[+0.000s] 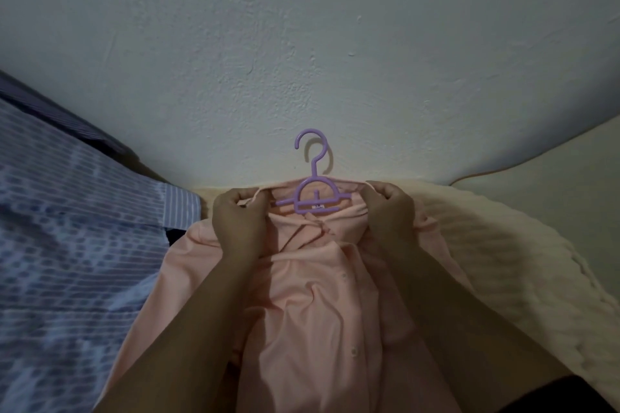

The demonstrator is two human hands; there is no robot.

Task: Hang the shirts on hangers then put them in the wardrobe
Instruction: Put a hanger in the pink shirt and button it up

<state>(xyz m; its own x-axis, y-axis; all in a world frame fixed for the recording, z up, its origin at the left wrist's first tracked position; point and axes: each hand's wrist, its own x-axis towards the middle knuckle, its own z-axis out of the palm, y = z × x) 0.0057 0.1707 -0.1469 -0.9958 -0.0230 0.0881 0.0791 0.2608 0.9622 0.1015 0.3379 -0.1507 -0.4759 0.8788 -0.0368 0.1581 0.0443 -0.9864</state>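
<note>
A pink button shirt lies face up on a cream blanket, its collar toward the wall. A purple plastic hanger sits inside the neck opening, its hook sticking out above the collar against the wall. My left hand pinches the left side of the collar. My right hand pinches the right side of the collar. The hanger's arms are partly hidden under the fabric.
A blue and white patterned shirt with a striped cuff lies spread at the left, touching the pink shirt. The cream blanket extends to the right. A rough white wall stands directly behind the collar.
</note>
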